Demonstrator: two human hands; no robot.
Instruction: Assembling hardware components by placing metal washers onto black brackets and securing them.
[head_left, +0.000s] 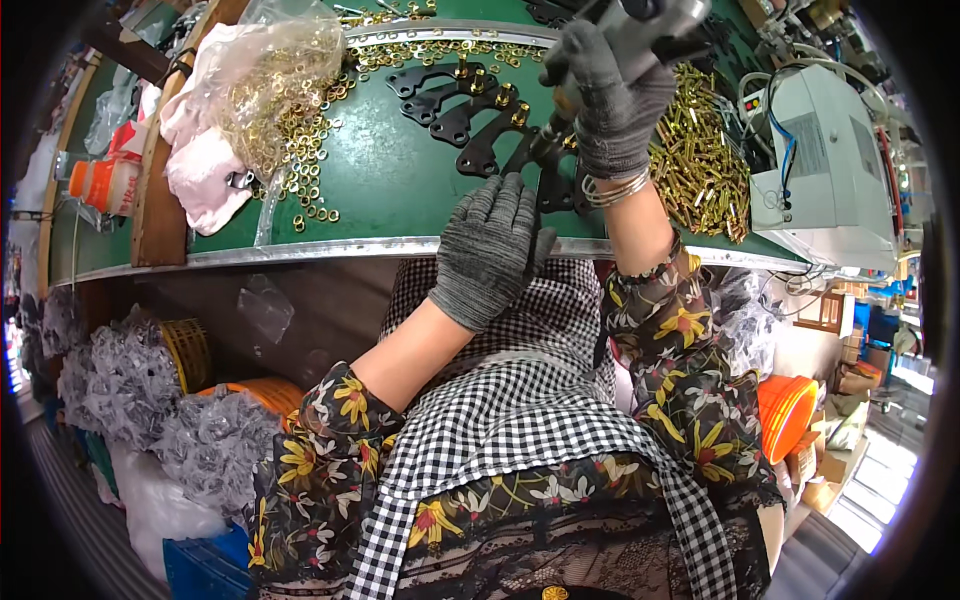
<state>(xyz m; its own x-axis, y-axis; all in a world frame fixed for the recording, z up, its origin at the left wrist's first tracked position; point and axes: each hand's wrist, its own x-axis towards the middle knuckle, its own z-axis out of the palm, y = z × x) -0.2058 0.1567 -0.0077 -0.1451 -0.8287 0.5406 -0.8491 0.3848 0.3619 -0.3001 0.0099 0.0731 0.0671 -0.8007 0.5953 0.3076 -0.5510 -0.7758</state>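
In a grey knitted glove, my right hand (622,115) is wrapped round a grey metal power driver (680,18). The driver's socket end (546,142) points down onto a black metal bracket (518,158) near the table's front edge. My left hand (490,245), gloved the same way, lies flat with its fingers stretched out, the tips at that bracket's near end. Left of the socket, several black brackets (480,150) lie in a slanted row, with brass-coloured bolts (503,95) standing in their far ends. Another bracket (556,190) lies under the right wrist.
Brass-coloured bolts (700,150) are heaped at the right, beside a white machine box (815,150) with cables. Ring washers (305,150) spill from a clear bag (275,75) at the left. A metal edge strip (350,248) borders the green table. Orange tubs (785,415) stand below.
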